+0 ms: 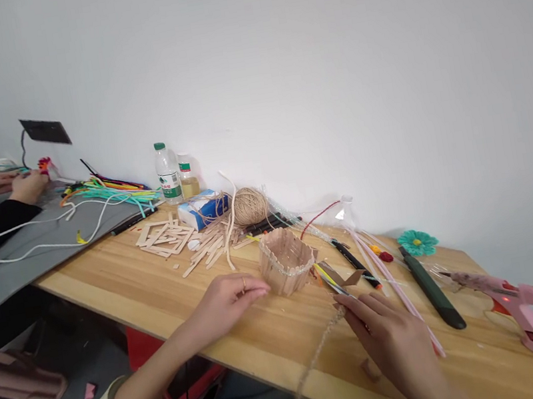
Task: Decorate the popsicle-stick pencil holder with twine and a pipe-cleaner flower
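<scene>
Right hand [382, 326], nearest in head view, pinches braided cord [316, 355], likely soft, light; take its end | left hand [223, 307] apart, fingertips together, grip unclear | stick basket [286, 276] beside it on table [151, 285], probably stiff, fragile; cradle walls

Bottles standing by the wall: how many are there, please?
2. The taller bottle is on the left; the shorter bottle is beside it, behind the blue-and-white box.

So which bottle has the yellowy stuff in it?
The shorter bottle, on the right, has yellowish liquid in its lower part; the taller bottle beside it shows none.
</scene>
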The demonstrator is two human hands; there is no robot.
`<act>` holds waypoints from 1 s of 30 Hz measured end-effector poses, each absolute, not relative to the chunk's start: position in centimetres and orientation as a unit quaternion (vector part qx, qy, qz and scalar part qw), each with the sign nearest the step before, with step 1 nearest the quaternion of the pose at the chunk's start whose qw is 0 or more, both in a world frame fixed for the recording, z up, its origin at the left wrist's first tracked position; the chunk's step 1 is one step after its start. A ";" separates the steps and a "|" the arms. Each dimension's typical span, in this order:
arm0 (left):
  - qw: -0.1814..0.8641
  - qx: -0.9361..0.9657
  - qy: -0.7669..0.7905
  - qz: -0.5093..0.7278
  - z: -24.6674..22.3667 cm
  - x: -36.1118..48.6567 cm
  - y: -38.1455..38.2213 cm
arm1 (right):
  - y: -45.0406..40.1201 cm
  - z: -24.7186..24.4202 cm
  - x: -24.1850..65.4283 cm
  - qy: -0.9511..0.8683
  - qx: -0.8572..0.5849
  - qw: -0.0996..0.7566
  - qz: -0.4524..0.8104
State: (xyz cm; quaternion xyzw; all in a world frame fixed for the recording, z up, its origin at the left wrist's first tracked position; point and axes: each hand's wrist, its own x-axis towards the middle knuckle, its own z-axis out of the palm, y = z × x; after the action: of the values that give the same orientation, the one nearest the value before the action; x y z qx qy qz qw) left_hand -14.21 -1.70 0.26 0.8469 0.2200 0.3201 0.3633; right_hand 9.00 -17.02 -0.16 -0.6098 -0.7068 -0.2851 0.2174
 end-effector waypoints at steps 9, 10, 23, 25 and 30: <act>0.274 0.873 0.158 0.371 1.0 -7.7 -1.6 | -16.3 -0.4 8.4 -0.685 -0.635 0.270 -0.235; 0.297 0.869 0.159 0.363 1.0 -7.3 -1.5 | -16.3 -0.2 8.3 -0.683 -0.639 0.273 -0.226; 0.665 0.639 0.098 0.375 1.4 -11.3 2.8 | -16.0 1.6 8.0 -0.400 -0.616 0.618 0.279; 0.708 0.592 0.080 0.377 1.0 -11.4 2.7 | -15.4 1.1 7.7 -0.384 -0.594 0.626 0.328; 0.768 0.512 0.050 0.381 0.5 -10.8 2.3 | -14.4 1.0 5.9 -0.390 -0.488 0.629 0.463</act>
State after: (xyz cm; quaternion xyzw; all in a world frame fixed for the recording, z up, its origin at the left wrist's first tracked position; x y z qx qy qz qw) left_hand -10.75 2.27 0.52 0.5124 0.0502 0.3813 0.7678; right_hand 5.93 -14.44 0.99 -0.4883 -0.3896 0.4630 0.6289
